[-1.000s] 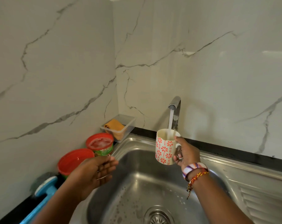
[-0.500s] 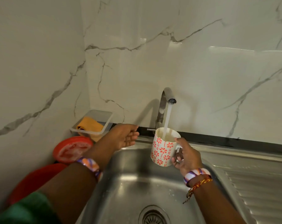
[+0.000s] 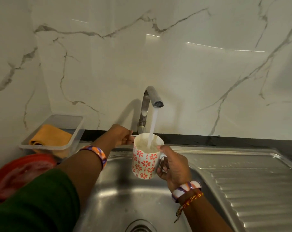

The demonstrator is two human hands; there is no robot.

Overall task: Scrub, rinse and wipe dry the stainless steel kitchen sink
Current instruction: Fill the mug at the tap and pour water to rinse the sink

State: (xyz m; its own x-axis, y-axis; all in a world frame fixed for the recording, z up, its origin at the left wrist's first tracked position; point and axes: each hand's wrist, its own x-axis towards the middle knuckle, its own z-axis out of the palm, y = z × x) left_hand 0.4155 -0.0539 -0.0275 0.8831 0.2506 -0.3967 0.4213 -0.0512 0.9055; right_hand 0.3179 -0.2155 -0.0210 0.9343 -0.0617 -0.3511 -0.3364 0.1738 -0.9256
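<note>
Marble walls back the steel sink (image 3: 242, 181) at lower frame, where our right hand (image 3: 173, 169) grips the nearly full mug (image 3: 146, 158) by its handle under the tap (image 3: 150, 101), so our left hand (image 3: 121, 136), curled at the lever, should shut it off before overflow.
</note>
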